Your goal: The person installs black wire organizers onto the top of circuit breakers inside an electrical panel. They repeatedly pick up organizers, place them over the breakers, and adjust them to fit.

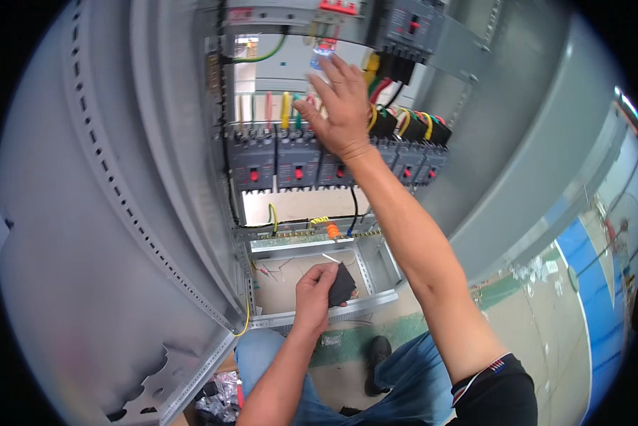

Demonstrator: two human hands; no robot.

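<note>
At a grey cabinet (521, 153) on green-striped flooring (517, 319), right hand (344, 106) spread by breakers (296, 167), left hand (314, 287) tight around black piece (342, 286)

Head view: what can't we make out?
All in the head view:
Left hand: some fingers hidden behind the black flat piece.
Right hand: fingertip contact lost in blur and glare.
Moulded-case breaker by the right wrist: partly hidden by that hand and wrist.
Upper-right breaker: top cut by picture edge.
</note>
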